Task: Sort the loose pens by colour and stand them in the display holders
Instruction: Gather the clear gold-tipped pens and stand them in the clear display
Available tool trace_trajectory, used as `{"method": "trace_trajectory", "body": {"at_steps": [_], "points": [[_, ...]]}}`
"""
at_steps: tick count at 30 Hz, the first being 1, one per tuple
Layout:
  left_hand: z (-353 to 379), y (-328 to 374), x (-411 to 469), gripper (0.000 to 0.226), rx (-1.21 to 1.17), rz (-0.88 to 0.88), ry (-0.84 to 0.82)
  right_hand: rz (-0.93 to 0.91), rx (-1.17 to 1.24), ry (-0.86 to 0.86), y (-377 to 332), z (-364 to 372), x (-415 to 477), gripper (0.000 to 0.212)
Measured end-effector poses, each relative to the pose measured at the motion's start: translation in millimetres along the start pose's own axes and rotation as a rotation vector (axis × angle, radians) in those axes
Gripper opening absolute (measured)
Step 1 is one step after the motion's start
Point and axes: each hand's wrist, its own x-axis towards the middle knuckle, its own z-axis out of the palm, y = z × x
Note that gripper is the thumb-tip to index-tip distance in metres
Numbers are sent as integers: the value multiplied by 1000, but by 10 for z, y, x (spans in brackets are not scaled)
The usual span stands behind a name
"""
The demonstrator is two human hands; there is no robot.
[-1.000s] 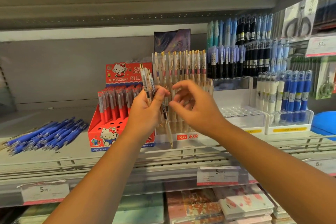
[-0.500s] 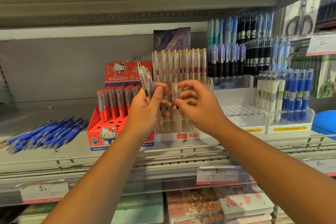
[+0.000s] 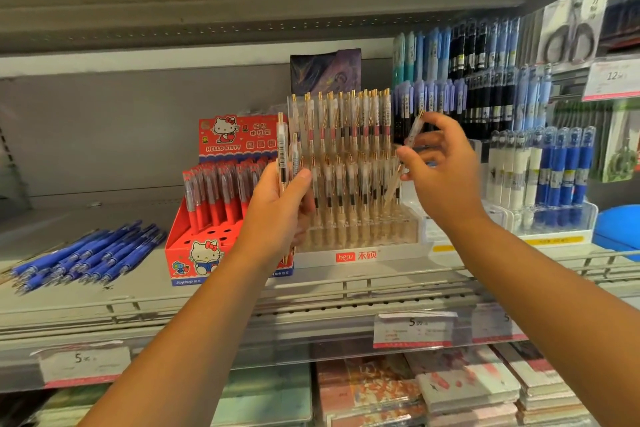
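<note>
My right hand (image 3: 446,173) has pulled away from my left and out to the right, taking one clear pen (image 3: 414,132) with it. Thumb and fingers pinch that pen, which tilts in front of the right end of the clear display holder (image 3: 360,236). My left hand (image 3: 277,218) grips the bundle of clear pens (image 3: 283,149) upright, before the holder's left end. Beside it stands the red box (image 3: 194,253), and loose blue pens (image 3: 90,253) lie near the left edge of the shelf (image 3: 138,295).
</note>
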Motion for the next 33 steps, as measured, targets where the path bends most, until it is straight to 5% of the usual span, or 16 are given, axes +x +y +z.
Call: {"method": "trace_trajectory", "body": {"at_steps": [18,26,33], "points": [[8,-24,2,21,85,-9,-80,131,-286,-269,82,121,-54,32],[20,-39,35,14,15,-118,-59,133,-389,-262,61,138,-59,33],[45,21,-13,21,4,-48,-72,122,-427,-289,17,148,-101,32]]}}
